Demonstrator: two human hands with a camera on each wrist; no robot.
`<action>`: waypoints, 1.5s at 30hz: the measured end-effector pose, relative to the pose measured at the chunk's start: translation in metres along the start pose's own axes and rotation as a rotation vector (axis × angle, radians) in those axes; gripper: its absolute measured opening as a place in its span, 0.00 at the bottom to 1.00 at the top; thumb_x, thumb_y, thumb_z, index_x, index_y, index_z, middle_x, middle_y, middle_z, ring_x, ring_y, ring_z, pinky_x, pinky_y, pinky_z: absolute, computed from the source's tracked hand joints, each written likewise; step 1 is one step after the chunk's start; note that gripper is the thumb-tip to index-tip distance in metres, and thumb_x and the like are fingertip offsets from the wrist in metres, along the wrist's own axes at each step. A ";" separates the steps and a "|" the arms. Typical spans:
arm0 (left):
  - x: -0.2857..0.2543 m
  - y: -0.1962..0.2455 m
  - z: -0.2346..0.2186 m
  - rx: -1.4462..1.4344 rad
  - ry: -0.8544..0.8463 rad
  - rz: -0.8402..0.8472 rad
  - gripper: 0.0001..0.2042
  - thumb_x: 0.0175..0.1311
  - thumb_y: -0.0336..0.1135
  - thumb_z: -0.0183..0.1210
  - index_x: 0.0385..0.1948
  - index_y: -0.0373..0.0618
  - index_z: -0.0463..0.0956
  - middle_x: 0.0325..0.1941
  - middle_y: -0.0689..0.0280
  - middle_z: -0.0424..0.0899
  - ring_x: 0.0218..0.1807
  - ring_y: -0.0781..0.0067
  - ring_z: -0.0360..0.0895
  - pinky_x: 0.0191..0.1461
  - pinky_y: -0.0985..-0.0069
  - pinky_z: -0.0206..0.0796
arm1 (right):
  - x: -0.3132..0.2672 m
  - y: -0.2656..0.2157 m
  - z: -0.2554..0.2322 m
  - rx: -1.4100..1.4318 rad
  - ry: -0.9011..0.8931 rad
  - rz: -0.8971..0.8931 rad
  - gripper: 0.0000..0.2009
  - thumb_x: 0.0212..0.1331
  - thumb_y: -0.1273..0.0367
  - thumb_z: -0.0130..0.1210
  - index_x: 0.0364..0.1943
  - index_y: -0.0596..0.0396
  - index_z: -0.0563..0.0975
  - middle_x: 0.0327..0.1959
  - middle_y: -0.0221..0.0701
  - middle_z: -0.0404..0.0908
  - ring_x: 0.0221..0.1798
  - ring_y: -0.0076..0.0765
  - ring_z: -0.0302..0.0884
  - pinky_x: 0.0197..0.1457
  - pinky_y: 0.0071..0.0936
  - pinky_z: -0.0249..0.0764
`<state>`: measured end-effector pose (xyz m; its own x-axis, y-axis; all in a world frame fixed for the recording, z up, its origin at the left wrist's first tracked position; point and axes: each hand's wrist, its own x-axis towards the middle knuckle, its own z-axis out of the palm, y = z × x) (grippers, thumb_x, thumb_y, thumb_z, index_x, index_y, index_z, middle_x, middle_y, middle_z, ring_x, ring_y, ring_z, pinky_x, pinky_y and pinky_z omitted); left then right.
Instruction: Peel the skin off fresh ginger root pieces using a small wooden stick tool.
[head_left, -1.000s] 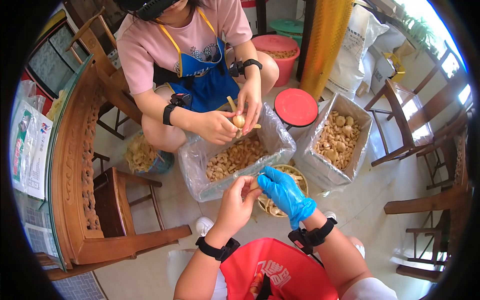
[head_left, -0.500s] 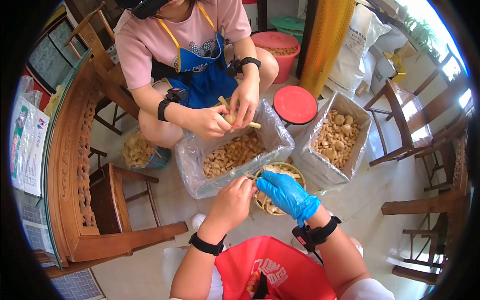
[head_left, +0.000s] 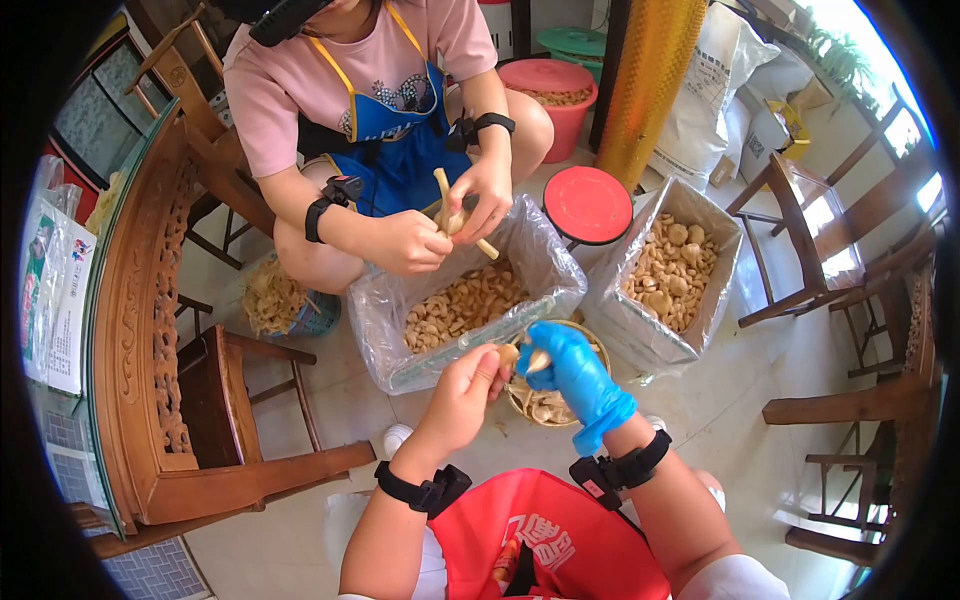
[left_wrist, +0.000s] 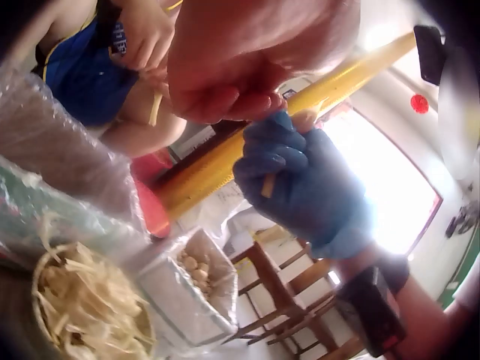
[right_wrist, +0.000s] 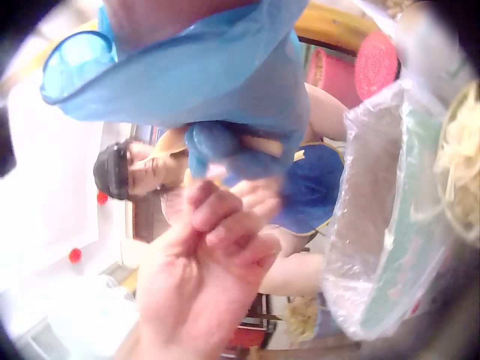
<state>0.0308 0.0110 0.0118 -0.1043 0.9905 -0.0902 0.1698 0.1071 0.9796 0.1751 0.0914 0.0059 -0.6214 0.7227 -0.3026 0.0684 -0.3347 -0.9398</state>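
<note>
My bare left hand (head_left: 458,405) pinches a tan garlic clove (head_left: 508,356) between thumb and fingers. Close beside it, my right hand (head_left: 578,378), in a blue glove, curls round a pale garlic piece (head_left: 539,361). In the left wrist view the gloved fingers (left_wrist: 274,154) meet the left fingertips, and a pale stub (left_wrist: 268,185) sticks out of the glove. Below both hands stands a round basket (left_wrist: 37,296) of papery peelings (left_wrist: 90,300). The right wrist view shows the glove hiding most of what it holds.
Opposite, a person in a blue apron (head_left: 395,120) handles stalked garlic over a plastic-lined box (head_left: 375,345) of cloves. A second lined box (head_left: 610,320) holds bulbs and cloves. A red-topped stool (head_left: 588,205), a peelings bucket (head_left: 318,316) and wooden chairs (head_left: 800,235) stand around.
My hands were together half a second ago; now they are slightly apart, with a pale piece showing in the glove. The other person's hands have shifted left with their stalked garlic.
</note>
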 end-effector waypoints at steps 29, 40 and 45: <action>0.012 0.000 -0.001 -0.531 0.070 -0.489 0.13 0.68 0.36 0.50 0.44 0.34 0.73 0.35 0.61 0.81 0.36 0.72 0.80 0.41 0.75 0.74 | 0.003 0.015 0.006 -0.554 0.300 -0.428 0.08 0.58 0.68 0.53 0.38 0.56 0.78 0.32 0.42 0.77 0.34 0.50 0.76 0.37 0.35 0.72; 0.005 -0.015 0.006 -0.147 0.157 -0.210 0.06 0.61 0.27 0.56 0.32 0.32 0.78 0.28 0.59 0.83 0.29 0.73 0.81 0.34 0.77 0.75 | 0.002 0.025 0.015 -0.532 0.326 -0.269 0.09 0.59 0.66 0.53 0.33 0.59 0.75 0.29 0.49 0.76 0.33 0.55 0.74 0.36 0.39 0.71; 0.004 -0.018 0.005 -0.163 0.133 -0.220 0.05 0.60 0.26 0.58 0.32 0.32 0.78 0.28 0.59 0.83 0.29 0.74 0.81 0.34 0.78 0.75 | 0.002 0.027 0.010 -0.339 0.329 -0.052 0.11 0.59 0.65 0.51 0.33 0.60 0.76 0.27 0.44 0.77 0.28 0.43 0.73 0.34 0.34 0.69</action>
<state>0.0324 0.0133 -0.0066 -0.2501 0.9239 -0.2896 -0.0294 0.2917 0.9560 0.1678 0.0775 -0.0183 -0.3544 0.9047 -0.2366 0.3291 -0.1161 -0.9371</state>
